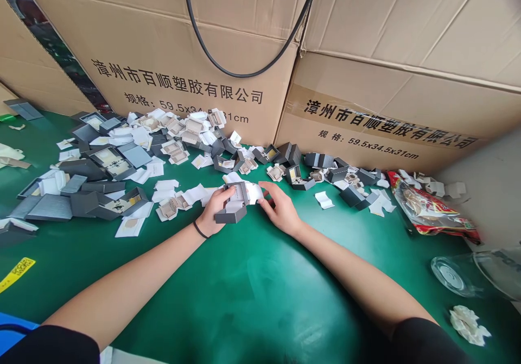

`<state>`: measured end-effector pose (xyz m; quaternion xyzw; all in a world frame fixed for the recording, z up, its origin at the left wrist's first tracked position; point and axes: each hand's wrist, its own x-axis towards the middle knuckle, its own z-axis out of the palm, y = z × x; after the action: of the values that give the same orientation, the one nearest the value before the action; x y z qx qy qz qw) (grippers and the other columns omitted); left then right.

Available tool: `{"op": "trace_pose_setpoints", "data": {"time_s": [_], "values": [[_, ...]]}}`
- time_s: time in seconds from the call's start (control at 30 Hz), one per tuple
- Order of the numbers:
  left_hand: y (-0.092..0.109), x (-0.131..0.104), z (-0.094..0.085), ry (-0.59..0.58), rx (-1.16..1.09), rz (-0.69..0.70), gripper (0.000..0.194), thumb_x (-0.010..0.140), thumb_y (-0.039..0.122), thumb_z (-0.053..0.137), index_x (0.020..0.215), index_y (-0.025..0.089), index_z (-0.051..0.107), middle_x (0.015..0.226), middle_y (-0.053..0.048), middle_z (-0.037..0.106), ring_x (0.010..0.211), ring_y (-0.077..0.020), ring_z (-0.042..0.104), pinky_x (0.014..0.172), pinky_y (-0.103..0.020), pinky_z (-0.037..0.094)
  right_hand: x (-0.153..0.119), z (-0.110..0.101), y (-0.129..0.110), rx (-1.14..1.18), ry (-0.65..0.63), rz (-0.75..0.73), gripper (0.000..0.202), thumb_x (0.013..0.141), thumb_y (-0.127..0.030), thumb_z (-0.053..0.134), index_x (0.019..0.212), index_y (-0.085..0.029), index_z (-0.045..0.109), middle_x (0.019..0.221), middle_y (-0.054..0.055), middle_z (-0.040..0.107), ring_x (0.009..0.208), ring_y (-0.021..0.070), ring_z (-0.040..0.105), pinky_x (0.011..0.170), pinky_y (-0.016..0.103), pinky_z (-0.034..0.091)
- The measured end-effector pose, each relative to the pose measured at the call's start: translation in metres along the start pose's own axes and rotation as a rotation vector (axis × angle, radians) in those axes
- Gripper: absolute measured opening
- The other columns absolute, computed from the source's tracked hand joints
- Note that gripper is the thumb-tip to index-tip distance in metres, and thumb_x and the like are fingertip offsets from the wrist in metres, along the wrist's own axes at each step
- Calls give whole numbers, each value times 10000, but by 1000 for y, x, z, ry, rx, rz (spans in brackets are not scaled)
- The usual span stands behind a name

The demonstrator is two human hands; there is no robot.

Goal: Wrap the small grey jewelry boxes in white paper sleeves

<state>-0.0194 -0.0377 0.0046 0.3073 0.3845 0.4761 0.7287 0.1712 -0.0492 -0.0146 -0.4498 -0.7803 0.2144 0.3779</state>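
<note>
Grey hinged box [230, 218]: held in left hand [212, 213] above green tabletop [244, 282]; likely light, stiff, best gripped by its walls.
Right hand [284, 210]: fingers curled, narrowly parted at white paper [254, 194]; pinch cannot be told.

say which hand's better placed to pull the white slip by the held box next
Probably the right hand: it is at the edge of the white slip, while the left hand holds the grey box.

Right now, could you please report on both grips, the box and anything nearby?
Left grip holds open grey box. Right grip at white paper. Other boxes and papers scattered beyond.
</note>
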Motion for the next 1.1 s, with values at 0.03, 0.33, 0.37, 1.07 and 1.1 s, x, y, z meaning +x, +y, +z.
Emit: {"op": "trace_pose_setpoints", "data": {"time_s": [0.03,0.33,0.37,1.07,1.1], "values": [[1,0,1,-5,-29,-5,177,808,276,547,905,150,624,813,-51,668,697,-161,627,656,-284,504,0,-1,-2,-37,-39,-48,375,889,-345,430,1242,-215,429,1229,94,519,927,177,561,730,301,515],[3,0,2,-81,-169,-101,195,833,285,495,940,182,621,1028,-80,650,1032,-277,569,859,-472,475,2,-3,4,41,-90,-59,406,836,-376,538,1206,-233,454,1141,66,574,956,169,559,693,273,511],[2,1,1,-95,-167,-103,195,829,288,500,934,181,624,1023,-83,653,1031,-280,570,861,-474,474,2,-2,5,77,-82,-43,416,821,-386,557,1194,-232,460,1117,59,582,930,162,567,692,270,510],[5,-5,6,4,-258,-155,192,856,237,461,901,163,631,981,-80,658,987,-252,591,859,-461,481,2,3,11,406,-120,80,483,723,-365,662,1161,-184,571,787,10,545,690,108,514,689,274,529],[5,-5,6,-4,-262,-155,196,859,238,457,915,161,628,981,-79,656,981,-251,593,864,-473,477,1,3,11,405,-118,76,479,727,-361,659,1164,-185,569,794,13,547,697,109,515,697,276,529]]}}
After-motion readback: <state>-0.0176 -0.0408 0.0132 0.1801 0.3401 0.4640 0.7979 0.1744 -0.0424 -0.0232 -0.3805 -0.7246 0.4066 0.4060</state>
